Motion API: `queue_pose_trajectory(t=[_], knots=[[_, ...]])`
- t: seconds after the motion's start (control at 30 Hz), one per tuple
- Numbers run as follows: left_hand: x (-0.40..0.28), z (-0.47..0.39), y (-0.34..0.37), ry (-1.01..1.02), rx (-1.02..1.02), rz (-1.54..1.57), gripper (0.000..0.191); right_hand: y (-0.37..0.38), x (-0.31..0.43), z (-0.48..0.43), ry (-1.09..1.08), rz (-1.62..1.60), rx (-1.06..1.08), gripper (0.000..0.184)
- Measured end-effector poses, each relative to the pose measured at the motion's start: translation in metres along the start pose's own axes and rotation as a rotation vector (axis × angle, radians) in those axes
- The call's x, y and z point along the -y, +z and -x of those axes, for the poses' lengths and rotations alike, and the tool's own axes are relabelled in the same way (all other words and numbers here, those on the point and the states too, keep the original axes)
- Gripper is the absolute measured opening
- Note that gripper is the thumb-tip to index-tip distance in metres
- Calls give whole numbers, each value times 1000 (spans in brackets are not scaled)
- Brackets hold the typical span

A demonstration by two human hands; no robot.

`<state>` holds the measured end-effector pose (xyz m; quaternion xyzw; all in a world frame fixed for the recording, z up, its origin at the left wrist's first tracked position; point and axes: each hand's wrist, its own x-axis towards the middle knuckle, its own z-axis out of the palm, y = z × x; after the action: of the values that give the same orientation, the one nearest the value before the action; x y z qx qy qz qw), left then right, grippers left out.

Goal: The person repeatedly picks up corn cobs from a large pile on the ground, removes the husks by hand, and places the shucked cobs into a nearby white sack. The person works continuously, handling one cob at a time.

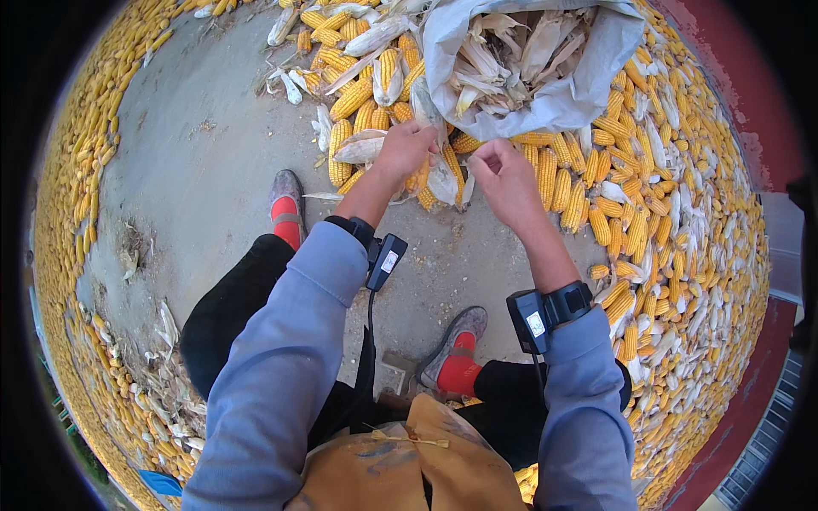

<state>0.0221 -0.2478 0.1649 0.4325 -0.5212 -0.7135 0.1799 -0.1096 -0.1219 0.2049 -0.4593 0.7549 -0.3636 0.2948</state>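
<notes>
My left hand (409, 152) is closed around a partly husked ear of corn (418, 179) at the near edge of the pile. Pale husk leaves (442, 182) hang loose beside that ear. To the right, my right hand (501, 175) has its fingers curled and its thumb near the forefinger. A thin strip of husk (469, 189) lies close to that thumb; whether the fingers pinch it is hidden. Just beyond both hands stands a white woven sack (549, 118), its mouth wide and full of dry husks (511, 64).
Yellow corn ears (639, 223) heap along the right, some still in husk. Another long bank of ears (89, 166) curves along the left. My shoes (457, 332) rest on the concrete floor (211, 166), which carries scattered kernels and husk scraps. A blue object (160, 483) lies lower left.
</notes>
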Motion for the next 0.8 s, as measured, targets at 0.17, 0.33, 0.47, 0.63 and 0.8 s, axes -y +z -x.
queue_pose_trajectory(t=[0.17, 0.33, 0.47, 0.63, 0.8], knots=[[38, 64, 7, -200, -31, 153, 17, 130, -55, 171, 116, 205, 1072, 30], [79, 103, 24, -255, -105, 346, 15, 176, -74, 267, 728, -92, 1622, 44], [126, 109, 56, -453, -69, 332, 13, 166, -73, 248, 291, -141, 1892, 45], [181, 92, 62, -665, -79, 329, 11, 157, -78, 236, 473, -133, 1862, 43], [205, 63, 33, -792, -103, 417, 10, 205, -97, 253, 546, -263, 2110, 52]])
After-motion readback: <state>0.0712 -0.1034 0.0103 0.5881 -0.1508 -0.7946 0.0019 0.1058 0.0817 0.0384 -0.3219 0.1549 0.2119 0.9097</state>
